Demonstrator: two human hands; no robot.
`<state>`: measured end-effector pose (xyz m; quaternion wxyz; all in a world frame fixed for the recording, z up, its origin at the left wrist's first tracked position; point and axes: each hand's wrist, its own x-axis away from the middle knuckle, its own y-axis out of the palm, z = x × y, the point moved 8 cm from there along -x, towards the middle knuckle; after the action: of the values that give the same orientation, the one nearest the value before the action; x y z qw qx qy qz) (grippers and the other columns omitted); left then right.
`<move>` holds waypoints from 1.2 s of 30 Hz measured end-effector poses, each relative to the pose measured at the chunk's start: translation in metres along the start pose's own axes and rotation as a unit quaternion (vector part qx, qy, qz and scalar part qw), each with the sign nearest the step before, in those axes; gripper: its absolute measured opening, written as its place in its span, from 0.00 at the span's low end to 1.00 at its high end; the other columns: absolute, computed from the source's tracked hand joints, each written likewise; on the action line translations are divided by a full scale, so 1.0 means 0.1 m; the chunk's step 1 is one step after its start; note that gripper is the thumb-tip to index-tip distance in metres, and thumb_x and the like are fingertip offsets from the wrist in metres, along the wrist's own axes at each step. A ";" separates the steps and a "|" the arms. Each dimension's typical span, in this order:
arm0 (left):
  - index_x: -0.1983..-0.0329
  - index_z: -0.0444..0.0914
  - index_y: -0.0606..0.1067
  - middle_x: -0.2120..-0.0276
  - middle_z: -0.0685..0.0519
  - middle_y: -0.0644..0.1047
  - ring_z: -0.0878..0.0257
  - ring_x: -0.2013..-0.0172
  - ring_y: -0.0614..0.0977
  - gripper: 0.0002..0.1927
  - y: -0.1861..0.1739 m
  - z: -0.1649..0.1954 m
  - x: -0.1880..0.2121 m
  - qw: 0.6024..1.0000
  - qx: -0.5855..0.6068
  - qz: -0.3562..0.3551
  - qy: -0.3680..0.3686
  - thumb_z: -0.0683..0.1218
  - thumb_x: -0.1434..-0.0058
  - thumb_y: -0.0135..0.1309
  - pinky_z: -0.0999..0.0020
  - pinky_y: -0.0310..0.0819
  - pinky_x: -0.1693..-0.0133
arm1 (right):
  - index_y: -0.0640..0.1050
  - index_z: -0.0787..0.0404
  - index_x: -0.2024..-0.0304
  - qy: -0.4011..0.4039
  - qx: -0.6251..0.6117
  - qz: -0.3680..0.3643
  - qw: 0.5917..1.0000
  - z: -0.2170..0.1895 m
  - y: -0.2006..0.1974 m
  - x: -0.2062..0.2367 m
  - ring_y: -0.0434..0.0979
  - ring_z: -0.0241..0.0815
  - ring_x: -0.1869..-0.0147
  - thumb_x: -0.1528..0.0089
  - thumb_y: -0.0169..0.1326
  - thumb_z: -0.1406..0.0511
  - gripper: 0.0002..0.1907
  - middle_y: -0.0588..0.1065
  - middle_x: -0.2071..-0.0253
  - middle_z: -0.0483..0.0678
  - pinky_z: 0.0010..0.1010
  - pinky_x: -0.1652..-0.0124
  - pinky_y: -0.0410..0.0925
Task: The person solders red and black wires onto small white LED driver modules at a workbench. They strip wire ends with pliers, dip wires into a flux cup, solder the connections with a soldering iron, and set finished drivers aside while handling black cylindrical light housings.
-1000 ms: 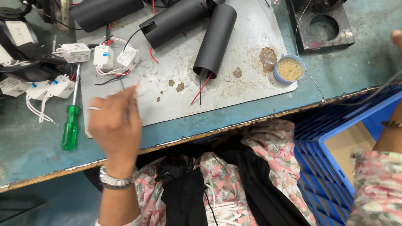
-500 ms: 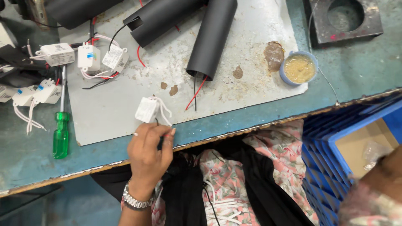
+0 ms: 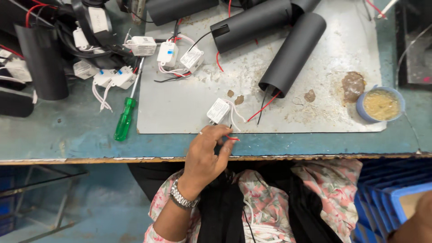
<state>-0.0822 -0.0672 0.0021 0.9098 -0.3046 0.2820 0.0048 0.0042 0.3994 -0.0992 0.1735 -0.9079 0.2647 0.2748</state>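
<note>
My left hand [image 3: 206,152], a metal watch on its wrist, rests at the front edge of the bench. Its fingers pinch the thin red and white wires that run from a small white driver box [image 3: 219,110]. That box lies on the grey metal plate [image 3: 180,108] just above the hand. A black tube [image 3: 292,47] lies to the right of the box with red and black wires coming out of its near end. Only a blurred bit of my right hand [image 3: 417,219] shows at the bottom right corner, over a blue crate [image 3: 387,193].
A green-handled screwdriver [image 3: 124,118] lies left of the plate. Several white driver boxes [image 3: 168,54] with wires and more black tubes [image 3: 252,24] crowd the back. A blue cup of yellow paste [image 3: 380,104] stands at the right. My lap is below the bench edge.
My left hand came down from over the plate to the front edge. A white driver box now lies on the plate, its wires still in my fingers. My right arm dropped out of view.
</note>
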 end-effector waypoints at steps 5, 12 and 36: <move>0.52 0.35 0.73 0.61 0.49 0.80 0.57 0.68 0.80 0.13 -0.06 0.12 -0.03 0.998 -0.020 0.051 0.033 0.35 0.38 0.61 0.64 0.74 0.65 | 0.70 0.72 0.42 -0.010 -0.007 -0.026 1.000 -0.12 0.07 -0.13 0.74 0.44 0.51 0.22 0.51 0.70 0.10 0.70 0.45 0.55 0.27 0.49 0.69; 0.58 0.34 0.76 0.63 0.50 0.80 0.54 0.66 0.80 0.09 -0.09 0.25 -0.04 0.997 -0.025 0.048 0.054 0.35 0.40 0.61 0.62 0.75 0.63 | 0.70 0.71 0.48 -0.032 -0.021 -0.041 0.998 -0.56 0.33 -0.22 0.76 0.42 0.53 0.24 0.54 0.74 0.06 0.70 0.44 0.55 0.26 0.50 0.73; 0.64 0.44 0.78 0.68 0.61 0.78 0.60 0.58 0.77 0.05 0.06 0.49 -0.13 0.988 -0.125 -0.020 0.088 0.43 0.41 0.64 0.49 0.51 0.39 | 0.81 0.63 0.54 0.038 -0.008 -0.253 0.967 -1.63 1.66 -0.46 0.82 0.35 0.59 0.39 0.64 0.70 0.11 0.82 0.59 0.49 0.20 0.59 0.75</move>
<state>-0.0696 -0.0330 0.0374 0.8363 -0.4205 0.3519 -0.0047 -0.0576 0.2096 0.0290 0.2196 -0.9566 0.0303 0.1890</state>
